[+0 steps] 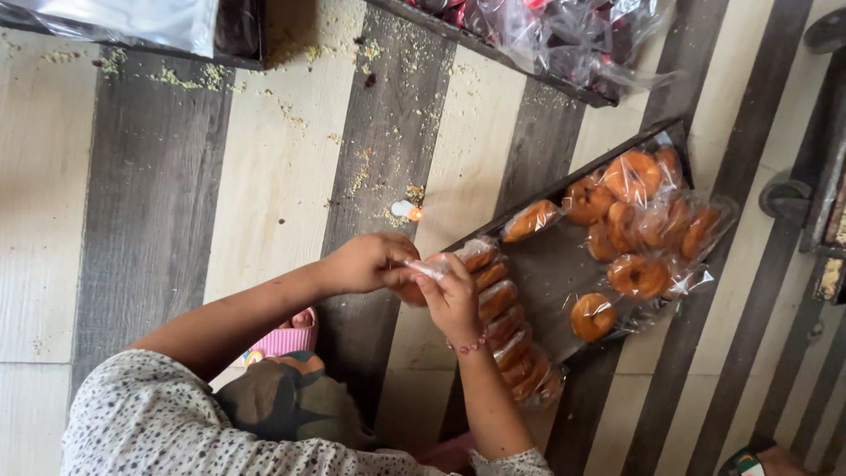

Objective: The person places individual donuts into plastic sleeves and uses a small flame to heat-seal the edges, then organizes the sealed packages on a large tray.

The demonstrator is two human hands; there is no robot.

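Both hands, left hand (366,263) and right hand (452,300), pinch a clear packet (429,267) beside the tray (551,269) of bagged rings (636,275).

The wrap (429,265) pinched between both hands is thin clear plastic, glossy and crinkled. The doughnuts (636,275) look matt, rough-crusted and orange-brown under shiny film. The tray (551,264) is dark, dull and smooth. The floor (282,159) shows smooth striped wood-look planks dusted with coarse crumbs (189,79).
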